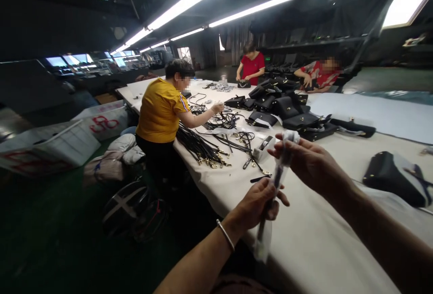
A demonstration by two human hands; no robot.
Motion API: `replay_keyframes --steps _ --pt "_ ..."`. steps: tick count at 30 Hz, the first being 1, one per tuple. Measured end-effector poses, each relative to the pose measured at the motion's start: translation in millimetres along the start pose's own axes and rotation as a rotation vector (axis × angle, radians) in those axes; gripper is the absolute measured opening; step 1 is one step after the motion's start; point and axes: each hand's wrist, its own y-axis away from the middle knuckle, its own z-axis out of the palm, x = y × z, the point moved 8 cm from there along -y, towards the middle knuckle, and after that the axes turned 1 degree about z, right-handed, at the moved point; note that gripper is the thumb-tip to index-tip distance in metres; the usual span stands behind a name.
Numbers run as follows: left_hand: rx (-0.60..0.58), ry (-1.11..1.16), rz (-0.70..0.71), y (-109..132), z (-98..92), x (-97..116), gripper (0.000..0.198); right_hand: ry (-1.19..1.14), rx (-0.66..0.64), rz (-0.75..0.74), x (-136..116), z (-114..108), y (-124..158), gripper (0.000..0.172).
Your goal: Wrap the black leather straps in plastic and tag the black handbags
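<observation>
Over the table's near edge I hold a long dark strap in translucent wrapping (279, 173), tilted with its upper end away from me. My left hand (259, 201), with a bracelet at the wrist, is closed around its middle. Near the top, the fingers of my right hand (309, 158) pinch the bunched whitish wrapping. The strap's lower end hangs below my left hand and is blurred. Just beyond my hands a tape dispenser (264, 146) stands on the table. A black handbag (394, 176) lies to the right of my right arm.
Black straps with gold clasps (206, 149) lie heaped on the pale table (324, 240). Black handbags (287, 109) are piled farther back. A person in yellow (157, 109) works at the left edge; two people in red sit or stand beyond. White bins (64, 145) stand left.
</observation>
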Motion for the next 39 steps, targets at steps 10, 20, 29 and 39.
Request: replay_keyframes --steps 10,20,29,39 --pt "0.103 -0.583 -0.248 19.3 -36.7 4.5 0.035 1.127 -0.608 -0.455 85.6 0.3 43.1 0.028" --pt "0.129 -1.304 -0.083 17.6 -60.7 -7.2 0.011 1.170 -0.716 -0.227 153.9 -5.7 73.8 0.030" --pt "-0.043 -0.704 -0.325 6.6 -86.1 -47.7 0.023 0.215 -0.533 0.630 189.4 -21.6 100.9 0.055" --pt "-0.222 0.024 -0.567 -15.3 -106.8 -73.9 0.054 -0.609 -0.176 0.893 218.0 10.8 88.2 0.058"
